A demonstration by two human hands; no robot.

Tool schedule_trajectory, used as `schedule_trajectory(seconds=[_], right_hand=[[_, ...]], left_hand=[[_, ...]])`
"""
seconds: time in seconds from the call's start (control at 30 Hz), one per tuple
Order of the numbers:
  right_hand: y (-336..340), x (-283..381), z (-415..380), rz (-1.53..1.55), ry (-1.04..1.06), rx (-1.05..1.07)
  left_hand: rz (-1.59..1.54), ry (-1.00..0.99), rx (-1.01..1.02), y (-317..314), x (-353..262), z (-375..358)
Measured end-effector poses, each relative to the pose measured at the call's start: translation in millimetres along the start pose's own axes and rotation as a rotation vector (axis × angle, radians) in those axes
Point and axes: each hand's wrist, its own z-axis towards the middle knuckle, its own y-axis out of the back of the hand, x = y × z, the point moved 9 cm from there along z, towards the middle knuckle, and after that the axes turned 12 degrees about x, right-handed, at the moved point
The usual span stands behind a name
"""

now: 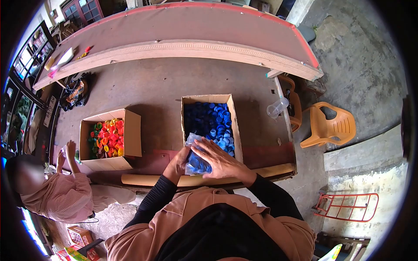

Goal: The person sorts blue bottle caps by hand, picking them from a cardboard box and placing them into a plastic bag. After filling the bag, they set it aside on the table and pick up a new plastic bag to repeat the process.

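Between my two hands is a clear plastic bag with blue bottle caps inside, held over the near edge of a cardboard box. My left hand grips the bag's left side, thumb up along it. Across its upper right side lies my right hand, fingers stretched out and together, pressing against the plastic. Loose blue bottle caps in dark and lighter shades fill the box just beyond my hands. The bag's top end is partly covered by my right fingers.
Left of me stands another cardboard box of red, orange, yellow and green caps. A co-worker sits beside it, hands raised. A clear plastic cup lies at the table's right edge, near an orange chair. A raised shelf spans the back.
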Motion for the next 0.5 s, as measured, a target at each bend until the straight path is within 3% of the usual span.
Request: schedule_trajectory(seconds=[0.07,0.1,0.2,0.3,0.37,0.5], right_hand=[[12.0,-6.1,-1.9,0.143,0.094,-0.106],[17.6,-17.0,-3.7,0.29,0.122,-0.145],[26.2,-61.1,-9.8,0.837,0.032,-0.128],[18.3,-93.9,-14.3,1.365,0.01,-0.232],[5.5,-104.2,-21.1,1.668,0.008,-0.232],[-8.4,-117.2,-18.9,1.772,-0.158,-0.233]], left_hand=[[-0.153,-0.05,0.09,-6.6,-5.3,2.4],[-0.062,-0.128,0.122,12.9,-12.3,10.8],[0.153,0.045,-0.011,1.1,-14.7,-11.4],[0.44,-0.089,-0.148,-1.4,-28.3,-18.2],[0.442,-0.146,-0.047,-16.6,-38.0,-18.8],[0.491,-0.173,0.002,-14.1,-43.4,-14.7]])
